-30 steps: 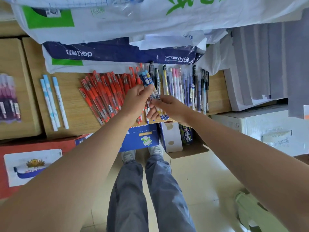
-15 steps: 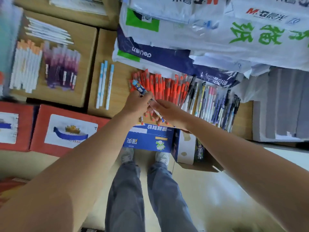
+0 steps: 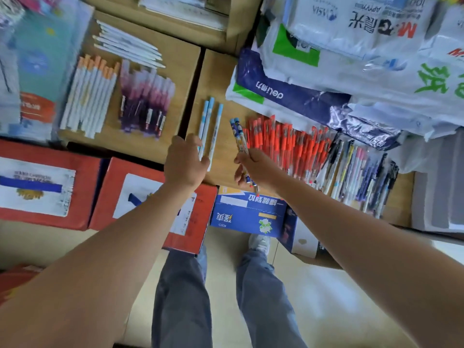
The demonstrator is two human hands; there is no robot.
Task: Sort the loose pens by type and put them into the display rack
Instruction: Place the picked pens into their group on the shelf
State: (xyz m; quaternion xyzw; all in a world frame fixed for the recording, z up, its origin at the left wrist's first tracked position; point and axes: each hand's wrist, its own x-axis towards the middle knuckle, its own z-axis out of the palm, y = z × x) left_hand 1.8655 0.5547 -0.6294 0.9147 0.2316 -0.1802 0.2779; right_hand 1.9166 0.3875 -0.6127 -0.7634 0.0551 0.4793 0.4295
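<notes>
Head view: the right hand (image 3: pixel 256 169) is curled round two slim patterned pens (image 3: pixel 238 135) with glossy blue plastic barrels, caps pointing away and tips poking out below the fist. The left hand (image 3: pixel 185 162) is loosely spread, its fingertips at the near ends of three white blue-capped pens (image 3: pixel 209 129) lying flat on the smooth wooden board (image 3: pixel 221 79). Just to the right lies a dense row of red pens (image 3: pixel 283 144) — too many to count.
</notes>
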